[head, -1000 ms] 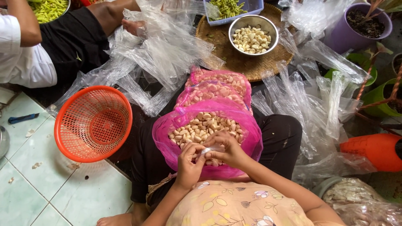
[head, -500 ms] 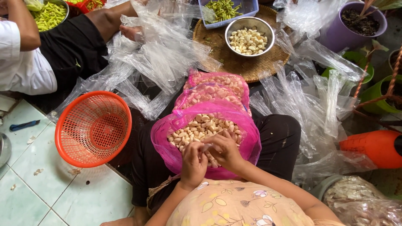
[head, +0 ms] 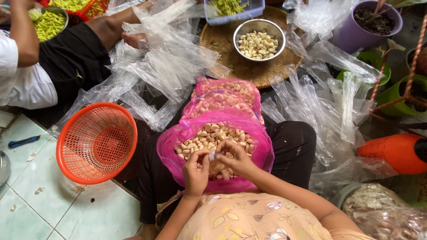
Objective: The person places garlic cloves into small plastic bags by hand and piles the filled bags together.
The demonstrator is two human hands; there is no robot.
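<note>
Both hands meet over the pink bag (head: 178, 146) in the person's lap, which is open and heaped with garlic cloves (head: 202, 135). The left hand (head: 195, 171) and the right hand (head: 233, 160) together pinch one clove (head: 212, 154) between their fingertips, just above the heap; the left grip is pressed on it from one side, the right grip curls round it from the other, as if working at its skin. Judging by how things lie, much is left: the lap bag is close to full, and two more pink bags (head: 222, 95) of cloves sit just beyond it, both well filled. Further out, on a woven tray (head: 231, 66), a steel bowl (head: 260, 42) holds a modest layer of pale cloves, which looks like the finished share so far and is small beside the bags. An orange basket (head: 95, 142) lies on its side on the tiled floor (head: 35, 209) to the left, with nothing in it. Loose clear plastic bags (head: 169, 62) are strewn about. At upper left another person (head: 26, 84) sits near a bowl of green chillies (head: 49, 22).
</note>
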